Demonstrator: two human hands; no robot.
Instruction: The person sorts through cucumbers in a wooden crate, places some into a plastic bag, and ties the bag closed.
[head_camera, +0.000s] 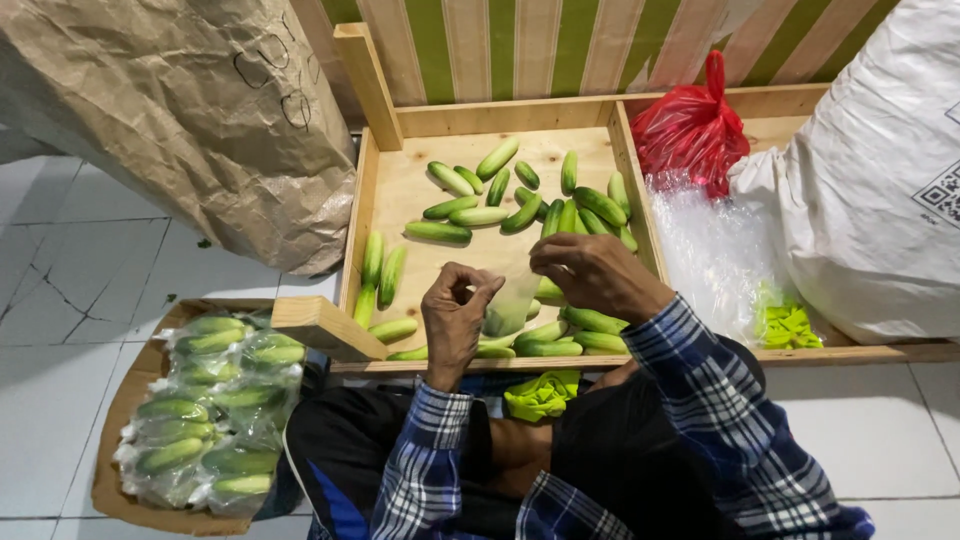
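My left hand (455, 318) and my right hand (592, 273) pinch the top of a small clear plastic bag (512, 300) between them, over the front of a shallow wooden tray (388, 190). Several loose green cucumbers (520, 195) lie scattered in the tray, most at the back and right, and some lie under my hands near the front rail. Both wrists are in blue plaid sleeves.
A cardboard tray (120, 440) at lower left holds several bagged cucumbers (215, 400). A big brown paper sack (190, 110) stands at upper left. To the right are a red plastic bag (690, 125), a heap of clear bags (715, 250), green ties (785, 325) and a white sack (880, 170).
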